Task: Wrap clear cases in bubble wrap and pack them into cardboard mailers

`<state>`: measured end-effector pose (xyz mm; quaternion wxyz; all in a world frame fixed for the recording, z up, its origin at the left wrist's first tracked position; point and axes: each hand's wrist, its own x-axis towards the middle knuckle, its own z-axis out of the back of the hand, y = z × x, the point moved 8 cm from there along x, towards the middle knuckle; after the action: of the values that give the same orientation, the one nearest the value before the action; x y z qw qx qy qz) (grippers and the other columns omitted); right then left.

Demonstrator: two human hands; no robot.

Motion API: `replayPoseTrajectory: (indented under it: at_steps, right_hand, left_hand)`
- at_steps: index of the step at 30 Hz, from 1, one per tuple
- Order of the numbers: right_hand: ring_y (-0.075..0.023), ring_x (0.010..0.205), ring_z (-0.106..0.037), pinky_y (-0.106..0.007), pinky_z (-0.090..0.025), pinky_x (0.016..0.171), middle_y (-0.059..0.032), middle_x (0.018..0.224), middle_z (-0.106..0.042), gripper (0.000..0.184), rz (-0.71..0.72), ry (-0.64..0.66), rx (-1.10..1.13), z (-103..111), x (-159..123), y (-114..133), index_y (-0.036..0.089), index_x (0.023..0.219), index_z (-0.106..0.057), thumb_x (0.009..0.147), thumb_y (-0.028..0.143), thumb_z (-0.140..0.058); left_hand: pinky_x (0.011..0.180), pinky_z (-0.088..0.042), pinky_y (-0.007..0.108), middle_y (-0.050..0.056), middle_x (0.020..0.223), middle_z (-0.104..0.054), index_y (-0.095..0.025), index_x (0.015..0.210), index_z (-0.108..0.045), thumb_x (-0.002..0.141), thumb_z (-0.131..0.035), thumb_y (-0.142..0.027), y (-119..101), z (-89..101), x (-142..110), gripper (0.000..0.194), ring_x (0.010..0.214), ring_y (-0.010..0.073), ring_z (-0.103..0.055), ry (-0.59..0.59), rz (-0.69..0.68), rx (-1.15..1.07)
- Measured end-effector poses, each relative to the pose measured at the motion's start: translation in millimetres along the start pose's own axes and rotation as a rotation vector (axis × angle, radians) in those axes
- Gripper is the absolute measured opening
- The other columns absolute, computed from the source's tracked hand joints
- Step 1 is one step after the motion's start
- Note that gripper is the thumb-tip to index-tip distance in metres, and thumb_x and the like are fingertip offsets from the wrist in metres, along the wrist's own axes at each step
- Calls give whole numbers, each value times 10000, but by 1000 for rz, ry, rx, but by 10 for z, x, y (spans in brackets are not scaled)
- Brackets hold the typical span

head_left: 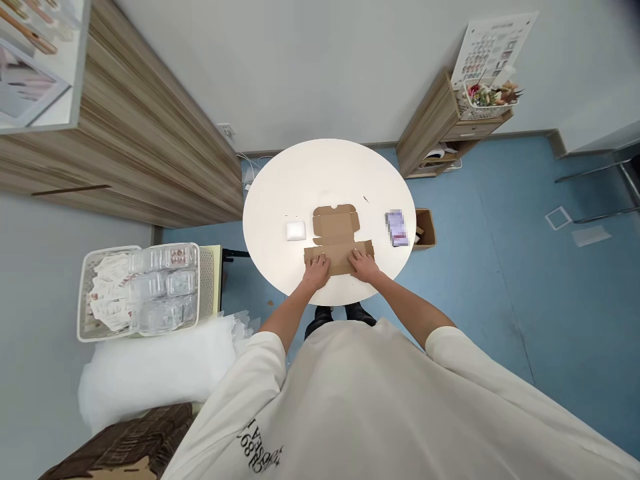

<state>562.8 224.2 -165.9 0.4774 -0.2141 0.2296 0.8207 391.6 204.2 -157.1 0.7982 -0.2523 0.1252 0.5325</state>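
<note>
A flat, die-cut cardboard box blank (336, 233) lies unfolded on a round white table (327, 170), its long panel nearest me. My left hand (316, 271) rests on the left part of that near panel, and my right hand (365, 266) lies on its right part, fingers spread on the cardboard. To the left of the blank sits a small white square pad (296, 231). A blurred, purple-and-white printed packet (397, 228) lies near the table's right edge.
On the left stand a wire basket (139, 292) of clear plastic trays and papers, and a white plastic bag (155, 373). An open cardboard box (425, 228) stands on the blue floor past the table's right edge. A wooden shelf unit (435, 127) stands at the back right.
</note>
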Motion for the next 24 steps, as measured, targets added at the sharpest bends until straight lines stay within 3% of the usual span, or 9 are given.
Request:
replayPoseTrajectory:
  at_steps: [4, 10, 17, 20, 24]
  right_hand:
    - [-365, 1450, -348, -492, -388, 1096, -173, 1635, -309, 662, 16, 12, 42, 90, 61, -68, 199, 1471, -483, 893, 467, -662]
    - [-349, 1376, -447, -473, -432, 1050, -156, 1549, -445, 491, 30, 12, 106, 161, 117, -146, 202, 1403, -550, 975, 441, -544]
    - [-331, 1262, -541, -454, -443, 1003, -149, 1413, -576, 431, 38, 20, 124, 288, 175, -182, 190, 1335, -598, 1022, 440, -437]
    - [-329, 1237, -544, -465, -435, 1000, -147, 1370, -603, 447, 27, 28, 141, 434, 266, -220, 193, 1344, -592, 1041, 416, -351]
    - [-319, 1275, -492, -449, -402, 1043, -153, 1458, -519, 449, 35, -88, 128, 791, 548, -283, 177, 1409, -526, 1032, 321, -330]
  left_hand:
    - [1169, -252, 554, 198, 1567, -372, -209, 1429, -446, 901, -654, -436, 8, 47, 88, 611, 1433, 373, -357, 23, 24, -7]
    - [1166, -270, 509, 172, 1471, -450, -206, 1326, -525, 903, -664, -432, -51, 151, 260, 499, 1367, 349, -442, 35, 31, 24]
    - [1045, -419, 449, 168, 1331, -561, -175, 1288, -565, 929, -626, -361, -58, 218, 452, 409, 1170, 324, -603, 78, 9, 3]
    - [1026, -442, 435, 173, 1328, -566, -167, 1284, -576, 916, -647, -339, -73, 212, 459, 412, 1175, 329, -605, 83, 3, -1]
    - [1045, -434, 442, 174, 1354, -561, -173, 1291, -581, 916, -640, -312, -98, 209, 436, 404, 1209, 330, -593, 67, 15, -6]
